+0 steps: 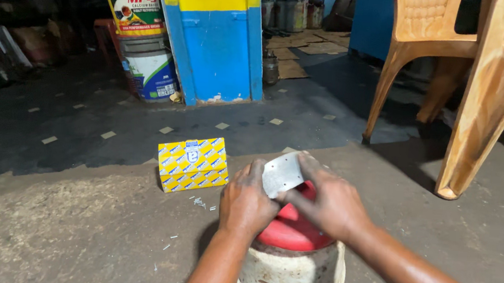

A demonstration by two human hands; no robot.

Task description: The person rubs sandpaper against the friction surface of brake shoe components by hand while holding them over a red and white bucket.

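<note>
flat grey metal plate (283,173) pinched in my left hand (247,202) and right hand (332,203), over red-lidded white bucket (292,268).

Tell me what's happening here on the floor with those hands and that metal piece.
A person holds a flat, pale grey metal plate in both hands, the left hand and right hand gripping it over a red-topped, dirty white container that stands on the dusty floor. A yellow and blue patterned cardboard box sits just beyond, with small metal fasteners scattered near it. Tan plastic chairs stand to the right.
</note>
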